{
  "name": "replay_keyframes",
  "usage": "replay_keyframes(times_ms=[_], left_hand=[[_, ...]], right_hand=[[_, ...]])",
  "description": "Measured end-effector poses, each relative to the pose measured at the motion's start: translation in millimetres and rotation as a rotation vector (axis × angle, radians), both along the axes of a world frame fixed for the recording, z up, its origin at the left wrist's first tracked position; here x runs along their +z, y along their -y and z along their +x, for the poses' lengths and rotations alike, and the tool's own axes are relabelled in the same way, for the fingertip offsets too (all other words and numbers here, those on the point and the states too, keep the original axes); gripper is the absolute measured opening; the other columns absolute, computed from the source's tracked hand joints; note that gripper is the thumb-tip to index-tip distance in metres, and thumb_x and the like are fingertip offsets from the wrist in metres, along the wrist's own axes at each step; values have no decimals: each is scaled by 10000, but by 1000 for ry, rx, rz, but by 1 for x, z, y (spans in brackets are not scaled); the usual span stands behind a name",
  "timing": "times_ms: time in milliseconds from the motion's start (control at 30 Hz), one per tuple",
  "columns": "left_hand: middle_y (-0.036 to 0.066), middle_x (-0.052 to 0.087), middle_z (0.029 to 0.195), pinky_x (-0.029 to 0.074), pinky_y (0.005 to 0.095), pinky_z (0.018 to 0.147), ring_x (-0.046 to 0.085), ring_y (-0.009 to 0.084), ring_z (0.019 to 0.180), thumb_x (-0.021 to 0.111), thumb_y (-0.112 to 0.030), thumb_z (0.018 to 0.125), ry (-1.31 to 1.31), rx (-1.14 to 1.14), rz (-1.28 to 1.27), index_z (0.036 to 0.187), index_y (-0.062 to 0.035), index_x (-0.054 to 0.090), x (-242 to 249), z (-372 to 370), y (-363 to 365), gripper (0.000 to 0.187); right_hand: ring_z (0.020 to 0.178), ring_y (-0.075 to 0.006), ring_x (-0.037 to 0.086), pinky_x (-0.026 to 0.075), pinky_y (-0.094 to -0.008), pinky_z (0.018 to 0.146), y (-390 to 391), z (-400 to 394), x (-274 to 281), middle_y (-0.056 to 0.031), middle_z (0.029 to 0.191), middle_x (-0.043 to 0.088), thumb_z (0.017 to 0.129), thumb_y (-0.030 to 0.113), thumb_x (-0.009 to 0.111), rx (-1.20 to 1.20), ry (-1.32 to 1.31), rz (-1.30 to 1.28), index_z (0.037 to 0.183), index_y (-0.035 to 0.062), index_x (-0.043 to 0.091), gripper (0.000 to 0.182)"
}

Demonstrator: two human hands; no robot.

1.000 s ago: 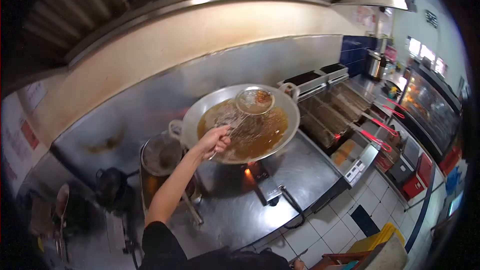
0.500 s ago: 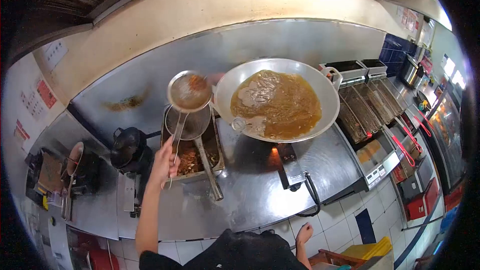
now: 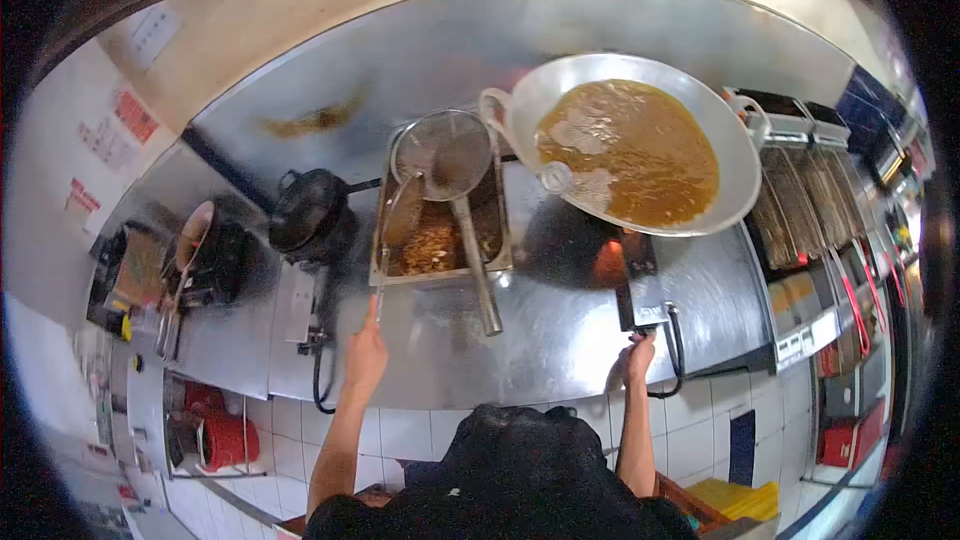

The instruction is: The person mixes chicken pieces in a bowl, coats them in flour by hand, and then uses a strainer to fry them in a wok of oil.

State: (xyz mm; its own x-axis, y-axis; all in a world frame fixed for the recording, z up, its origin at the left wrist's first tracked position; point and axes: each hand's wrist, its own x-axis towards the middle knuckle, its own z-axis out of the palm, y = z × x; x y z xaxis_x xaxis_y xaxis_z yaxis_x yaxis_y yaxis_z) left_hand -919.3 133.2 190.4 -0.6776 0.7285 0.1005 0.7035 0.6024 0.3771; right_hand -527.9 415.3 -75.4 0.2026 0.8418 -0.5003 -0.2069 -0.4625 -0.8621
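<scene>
My left hand (image 3: 367, 355) is closed around the thin handle of a small mesh skimmer (image 3: 403, 215). The skimmer is tilted on edge above a metal tray (image 3: 408, 280) of brown fried bits. Across the tray lies a larger mesh strainer (image 3: 452, 145), its thick handle pointing towards me. A wide metal wok (image 3: 735, 195) full of bubbling brown oil (image 3: 640, 155) sits over a glowing burner (image 3: 610, 262); a round dial thermometer (image 3: 555, 177) is at its near left rim. My right hand (image 3: 635, 358) has its fingers closed at the burner's control knob (image 3: 645, 337).
A black pot (image 3: 308, 210) stands on the left burner. Farther left is a pan (image 3: 195, 230) with a long handle. Fryer baskets (image 3: 800, 205) with red handles are at the right. A black hose (image 3: 677, 355) loops over the counter's front edge.
The skimmer has come down from beside the wok and been tipped over the tray. My right hand has risen from below the counter to the burner knob. The view has shifted.
</scene>
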Motion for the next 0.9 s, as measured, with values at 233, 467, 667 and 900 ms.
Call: replay_keyframes(times_ms=[233, 467, 667, 900], left_hand=[[261, 648, 880, 499, 512, 695, 631, 430, 778, 479, -54, 899, 11, 9, -207, 1468, -171, 345, -3, 3, 11, 596], [249, 657, 957, 509, 426, 698, 626, 369, 736, 433, -30, 925, -189, -36, -55, 1448, -130, 402, -15, -26, 15, 533], [276, 551, 756, 428, 360, 591, 519, 363, 604, 426, -24, 948, 10, -48, 272, 1412, -99, 436, 115, 15, -95, 469], [292, 625, 920, 484, 479, 768, 619, 448, 890, 479, -105, 934, -129, -475, 245, 1355, -88, 500, 166, -22, -285, 422]], right_hand=[[331, -108, 306, 241, -261, 325, -14, -17, -5, 38, 463, 342, 1008, 493, 287, -209, -193, -80, 666, 131, 486, 537], [357, -113, 213, 180, -275, 349, -23, -5, 10, 53, 468, 240, 926, 302, 372, -270, -763, -274, 683, 116, 433, 312], [404, -114, 278, 219, -272, 388, -26, 28, 27, 18, 521, 315, 908, 197, 365, -298, -1284, -546, 794, 34, 460, 221], [428, -121, 245, 181, -272, 409, 17, 49, 16, 47, 501, 234, 966, 594, 301, 187, -1112, -427, 698, 101, 488, 592]])
